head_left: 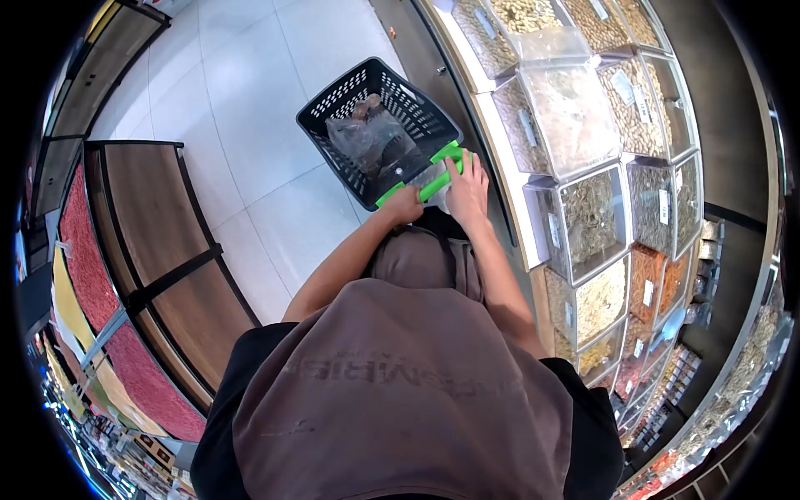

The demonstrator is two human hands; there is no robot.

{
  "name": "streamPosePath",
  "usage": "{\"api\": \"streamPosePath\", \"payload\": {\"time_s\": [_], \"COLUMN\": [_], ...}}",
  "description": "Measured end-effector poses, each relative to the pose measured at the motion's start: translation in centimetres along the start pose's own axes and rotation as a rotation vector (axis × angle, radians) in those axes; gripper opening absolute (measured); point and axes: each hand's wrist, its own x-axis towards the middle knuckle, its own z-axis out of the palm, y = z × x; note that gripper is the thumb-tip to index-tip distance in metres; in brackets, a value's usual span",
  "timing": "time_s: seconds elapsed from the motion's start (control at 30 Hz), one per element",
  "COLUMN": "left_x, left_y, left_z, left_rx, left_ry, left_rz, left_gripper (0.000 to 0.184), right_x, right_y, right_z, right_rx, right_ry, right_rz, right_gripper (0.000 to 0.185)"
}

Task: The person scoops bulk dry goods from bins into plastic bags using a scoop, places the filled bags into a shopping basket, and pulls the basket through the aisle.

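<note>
In front of me is a black plastic basket (329,107) with perforated sides and a bright green handle (435,187) on its near side. My left hand (404,205) is closed at the left part of that handle. Further right, my right hand (468,185) has its fingers curled over the handle's other part. Inside the basket lies a clear plastic bag (362,142) with brown roundish items showing at its far end. Some clear plastic shows beside the handle between my hands, too small to make out.
Along the right runs a counter of clear bins (596,215) with dried goods and white labels. To the left stands a dark wooden display (154,196) with red goods (90,258) behind it. Pale floor tiles (242,92) stretch between them.
</note>
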Motion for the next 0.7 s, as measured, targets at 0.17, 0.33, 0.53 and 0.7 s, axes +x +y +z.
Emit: {"api": "streamPosePath", "payload": {"time_s": [0.17,0.33,0.53,0.7], "left_x": [-2.0,-3.1,-3.2,-1.1], "left_y": [-2.4,-3.8,-2.7,-5.9], "left_z": [-2.4,-5.0,-8.2,-10.5], "left_rx": [0.092,0.104,0.159,0.163], "left_ry": [-0.042,-0.018,0.117,0.077], "left_rz": [-0.098,-0.131,-0.231,-0.173], "left_gripper": [0.032,0.030,0.028,0.030], "right_x": [2.2,4.7,6.8,8.5], "right_y": [-1.6,-2.5,-3.7,0.6], "right_z": [1.8,3.0,3.0,-1.5], "right_rx": [0.030,0.032,0.036,0.586], "right_ry": [0.004,-0.130,-0.152,0.270], "right_rz": [-0.051,-0.152,-0.129,-0.005], "right_gripper": [0.045,0.030,0.045,0.046]}}
